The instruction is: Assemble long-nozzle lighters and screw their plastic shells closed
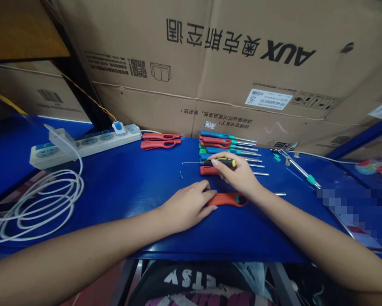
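Left hand (191,204) pinching the left end of an orange plastic lighter (225,199), flat on the near worktop (120,191); right hand (240,176) pinching a black-and-yellow, thin-shafted screwdriver (209,162) beyond it, shaft leftward; advise bracing the lighter firmly, tip clear of left fingers; count: one screwdriver, one orange lighter, two red plastic casings (149,145) far left, at least six metal-rodded lighters (213,141) in the far row, some partly hidden

One head-worn view, close, forward and down over the blue table (120,187) toward a cardboard box (229,74).
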`<state>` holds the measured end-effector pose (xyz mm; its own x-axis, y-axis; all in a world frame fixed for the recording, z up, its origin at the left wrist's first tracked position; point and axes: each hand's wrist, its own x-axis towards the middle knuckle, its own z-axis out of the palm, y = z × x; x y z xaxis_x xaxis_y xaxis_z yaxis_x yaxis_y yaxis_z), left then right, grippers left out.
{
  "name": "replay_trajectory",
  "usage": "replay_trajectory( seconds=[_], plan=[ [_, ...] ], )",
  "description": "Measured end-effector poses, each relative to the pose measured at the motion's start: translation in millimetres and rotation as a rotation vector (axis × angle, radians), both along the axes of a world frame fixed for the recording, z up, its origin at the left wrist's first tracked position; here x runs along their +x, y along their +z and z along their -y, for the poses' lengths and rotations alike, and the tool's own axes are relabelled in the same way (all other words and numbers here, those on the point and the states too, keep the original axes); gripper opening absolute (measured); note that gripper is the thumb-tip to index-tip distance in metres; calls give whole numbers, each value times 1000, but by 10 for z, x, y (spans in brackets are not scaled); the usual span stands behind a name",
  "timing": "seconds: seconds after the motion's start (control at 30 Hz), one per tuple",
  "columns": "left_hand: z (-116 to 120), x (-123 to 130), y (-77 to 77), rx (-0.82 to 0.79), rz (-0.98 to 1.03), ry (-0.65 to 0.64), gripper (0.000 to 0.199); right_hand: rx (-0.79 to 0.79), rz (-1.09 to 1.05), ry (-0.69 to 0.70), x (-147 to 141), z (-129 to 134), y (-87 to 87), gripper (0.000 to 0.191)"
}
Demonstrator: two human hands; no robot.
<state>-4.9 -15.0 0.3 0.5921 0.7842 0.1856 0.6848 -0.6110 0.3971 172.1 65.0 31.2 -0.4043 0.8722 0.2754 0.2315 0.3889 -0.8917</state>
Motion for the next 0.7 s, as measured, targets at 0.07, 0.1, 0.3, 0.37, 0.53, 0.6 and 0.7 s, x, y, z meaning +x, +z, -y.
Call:
replay_trajectory(
  seconds=[0.07,0.1,0.3,0.37,0.53,0.6,0.7],
  plan=[
    [-33,-6,-34,-8,48,-1,34,1,-122,-78,42,-1,27,26],
    [-52,-8,-53,-7,70,1,36,-1,-207,-114,65,-8,38,26],
    [-168,2,-140,-16,171,44,39,-184,-669,-215,211,-109,107,36],
    [-197,3,-149,-53,259,69,43,-231,-698,-213,257,-131,118,39],
    [-200,-12,-92,-118,513,176,46,-287,-673,-227,304,-116,106,43],
    [-187,-26,-47,-109,533,198,43,-300,-647,-235,303,-108,88,43],
    [-184,-49,0,-71,420,189,32,-231,-533,-278,318,-118,38,41]
  ],
)
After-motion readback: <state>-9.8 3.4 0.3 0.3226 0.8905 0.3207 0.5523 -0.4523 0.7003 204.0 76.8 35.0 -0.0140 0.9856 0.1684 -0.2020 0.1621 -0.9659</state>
